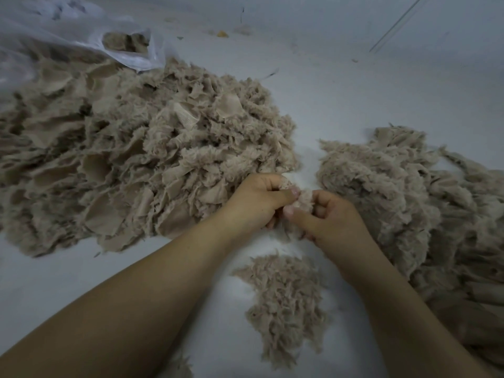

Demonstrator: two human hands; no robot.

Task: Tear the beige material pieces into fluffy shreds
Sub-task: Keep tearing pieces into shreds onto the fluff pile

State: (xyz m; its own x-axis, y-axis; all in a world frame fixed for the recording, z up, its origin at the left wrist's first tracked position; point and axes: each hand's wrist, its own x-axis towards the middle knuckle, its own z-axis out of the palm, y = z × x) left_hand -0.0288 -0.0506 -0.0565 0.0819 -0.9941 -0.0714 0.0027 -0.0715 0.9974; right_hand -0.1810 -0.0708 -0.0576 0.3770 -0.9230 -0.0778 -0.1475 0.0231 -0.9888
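My left hand point(256, 200) and my right hand point(332, 216) meet at the centre of the view, each pinching one side of a small beige material piece point(303, 201) between thumb and fingers. A large heap of beige pieces point(131, 165), some with flat backing showing, spreads to the left of my hands. Another fluffy beige pile point(414, 203) lies on the right, touching my right wrist area. A smaller mound of fluffy shreds point(286, 301) sits on the surface between my forearms.
A pale grey-white surface point(354, 85) carries everything. A translucent plastic bag point(68, 36) holding more beige pieces lies at the top left. A small yellow scrap point(222, 34) and thin rods point(395, 25) are at the far side.
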